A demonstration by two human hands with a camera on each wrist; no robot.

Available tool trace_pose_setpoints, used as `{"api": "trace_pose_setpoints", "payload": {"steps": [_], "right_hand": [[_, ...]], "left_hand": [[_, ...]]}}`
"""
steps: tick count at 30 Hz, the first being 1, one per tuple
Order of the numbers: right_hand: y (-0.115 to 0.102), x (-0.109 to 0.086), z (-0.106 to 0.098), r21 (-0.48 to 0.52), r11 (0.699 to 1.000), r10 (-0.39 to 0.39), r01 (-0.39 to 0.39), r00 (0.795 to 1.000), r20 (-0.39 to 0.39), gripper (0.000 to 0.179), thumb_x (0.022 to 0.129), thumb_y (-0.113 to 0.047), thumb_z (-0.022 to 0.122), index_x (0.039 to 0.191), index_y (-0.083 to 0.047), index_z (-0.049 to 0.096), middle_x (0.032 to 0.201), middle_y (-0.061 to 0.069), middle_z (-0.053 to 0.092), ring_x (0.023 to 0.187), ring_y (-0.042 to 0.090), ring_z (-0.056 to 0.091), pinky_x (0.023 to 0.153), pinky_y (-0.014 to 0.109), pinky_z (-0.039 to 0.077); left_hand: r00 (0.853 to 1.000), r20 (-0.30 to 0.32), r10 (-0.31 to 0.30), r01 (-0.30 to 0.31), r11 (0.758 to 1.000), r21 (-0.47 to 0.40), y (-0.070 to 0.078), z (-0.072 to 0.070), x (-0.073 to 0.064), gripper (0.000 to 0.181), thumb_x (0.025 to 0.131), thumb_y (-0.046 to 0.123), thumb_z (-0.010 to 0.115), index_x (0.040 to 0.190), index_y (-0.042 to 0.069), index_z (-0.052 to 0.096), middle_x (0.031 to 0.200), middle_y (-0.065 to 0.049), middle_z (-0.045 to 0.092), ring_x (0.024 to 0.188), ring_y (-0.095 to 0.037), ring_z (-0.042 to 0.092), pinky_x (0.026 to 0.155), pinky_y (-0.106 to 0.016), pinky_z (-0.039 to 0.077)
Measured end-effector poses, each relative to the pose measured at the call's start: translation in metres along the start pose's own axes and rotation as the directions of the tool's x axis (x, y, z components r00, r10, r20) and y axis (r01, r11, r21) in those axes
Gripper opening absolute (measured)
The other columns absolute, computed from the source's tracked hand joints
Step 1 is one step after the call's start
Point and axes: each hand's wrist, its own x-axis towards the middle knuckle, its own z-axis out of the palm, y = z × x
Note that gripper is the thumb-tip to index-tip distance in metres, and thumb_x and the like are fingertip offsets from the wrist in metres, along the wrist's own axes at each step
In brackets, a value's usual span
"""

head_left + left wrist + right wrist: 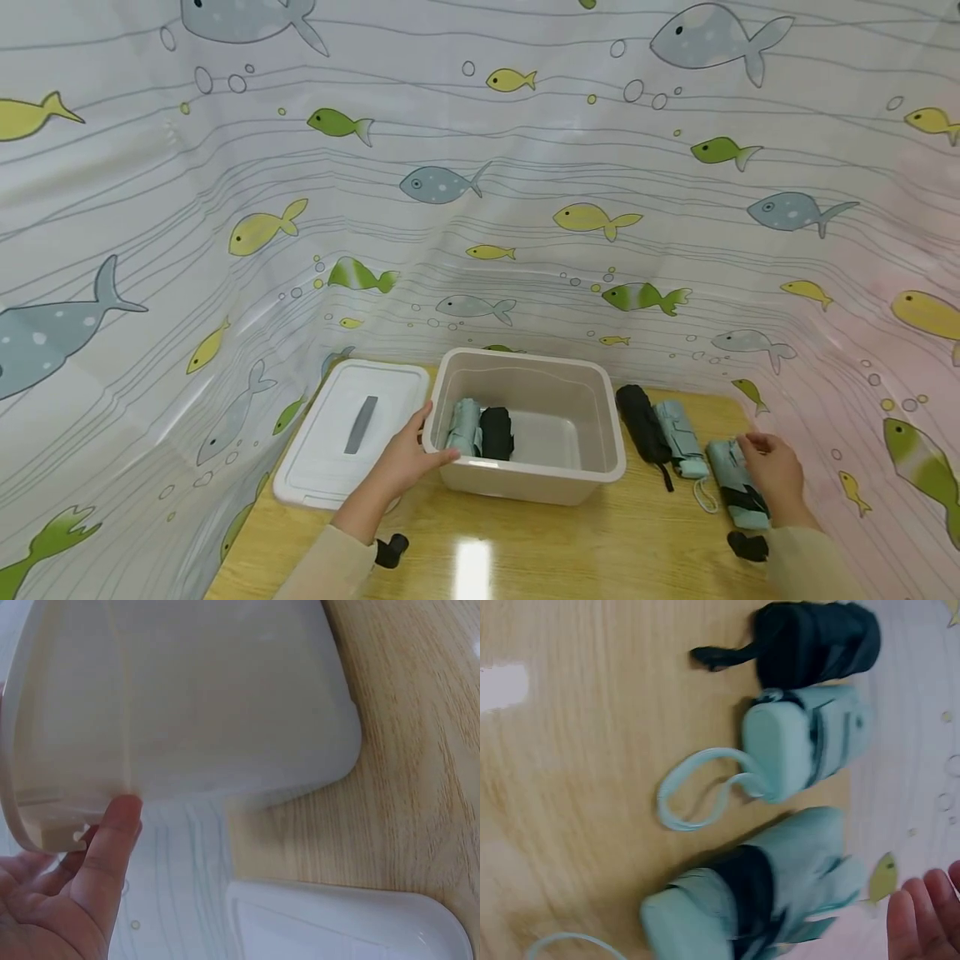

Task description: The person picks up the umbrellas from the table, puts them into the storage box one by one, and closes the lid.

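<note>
In the head view, my left hand (402,460) grips the left rim of a beige storage bin (517,483), thumb over the near edge. The left wrist view shows its fingers (105,862) against the bin's outer wall. Inside the bin, at its left end, lie a light teal folded umbrella (465,427) and a black one (496,433). My right hand (778,481) is over the right edge of a teal folded umbrella with a dark band (735,483). In the right wrist view its fingers (930,911) appear apart from that umbrella, loosely extended.
Between bin and right hand lie a black folded umbrella (642,423) and a teal one with a looped strap (680,437). A white lid with a grey handle (362,425) lies left of the bin. A fish-patterned curtain (525,167) surrounds the wooden table (555,550).
</note>
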Motion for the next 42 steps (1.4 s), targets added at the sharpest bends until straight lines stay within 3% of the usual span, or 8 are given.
{"api": "trace_pose_setpoints", "payload": {"steps": [4, 17, 29, 36, 42], "right_hand": [[0.012, 0.0, 0.01, 0.008, 0.999, 0.035, -0.035, 0.999, -0.008, 0.055, 0.105, -0.039, 0.046, 0.128, 0.01, 0.055, 0.126, 0.034, 0.055, 0.106, 0.049, 0.055, 0.082, 0.056, 0.045], [0.034, -0.006, 0.026, 0.079, 0.984, 0.165, -0.158, 0.983, -0.083, 0.06, 0.104, -0.038, 0.046, 0.131, 0.015, 0.051, 0.134, 0.038, 0.047, 0.116, 0.056, 0.046, 0.095, 0.065, 0.036], [0.05, -0.005, 0.024, 0.02, 0.98, 0.195, -0.197, 0.979, 0.064, 0.073, 0.103, -0.047, 0.04, 0.133, 0.019, 0.047, 0.133, 0.042, 0.047, 0.112, 0.06, 0.048, 0.091, 0.066, 0.041], [0.056, -0.004, 0.025, -0.008, 0.981, 0.191, -0.192, 0.974, 0.121, 0.071, 0.103, -0.043, 0.043, 0.137, 0.02, 0.043, 0.14, 0.044, 0.038, 0.123, 0.062, 0.039, 0.103, 0.066, 0.033], [0.056, -0.002, 0.027, -0.009, 0.983, 0.184, -0.185, 0.973, 0.136, 0.075, 0.102, -0.042, 0.048, 0.137, 0.023, 0.039, 0.14, 0.045, 0.035, 0.125, 0.063, 0.037, 0.105, 0.065, 0.032]], "left_hand": [[1.0, -0.001, -0.01, 0.01, 1.0, 0.002, -0.002, 0.0, 0.0, 0.114, 0.075, 0.05, 0.086, 0.161, 0.016, 0.02, 0.157, -0.016, 0.036, 0.132, -0.037, 0.049, 0.097, -0.05, 0.05], [1.0, 0.008, -0.008, 0.008, 1.0, 0.011, -0.001, 0.001, 0.0, 0.114, 0.076, 0.052, 0.085, 0.162, 0.016, 0.019, 0.157, -0.019, 0.036, 0.132, -0.039, 0.049, 0.097, -0.051, 0.05], [1.0, 0.005, -0.011, 0.011, 1.0, 0.016, -0.001, 0.001, 0.0, 0.112, 0.076, 0.05, 0.085, 0.162, 0.018, 0.02, 0.155, -0.019, 0.039, 0.129, -0.036, 0.052, 0.094, -0.048, 0.052], [1.0, -0.001, -0.011, 0.011, 1.0, 0.006, -0.001, 0.002, 0.001, 0.113, 0.076, 0.049, 0.086, 0.162, 0.019, 0.02, 0.155, -0.018, 0.039, 0.13, -0.036, 0.051, 0.094, -0.048, 0.051], [1.0, -0.002, -0.01, 0.01, 1.0, 0.007, -0.001, 0.0, 0.003, 0.113, 0.076, 0.049, 0.086, 0.162, 0.017, 0.02, 0.156, -0.018, 0.038, 0.13, -0.037, 0.051, 0.095, -0.048, 0.051]]}}
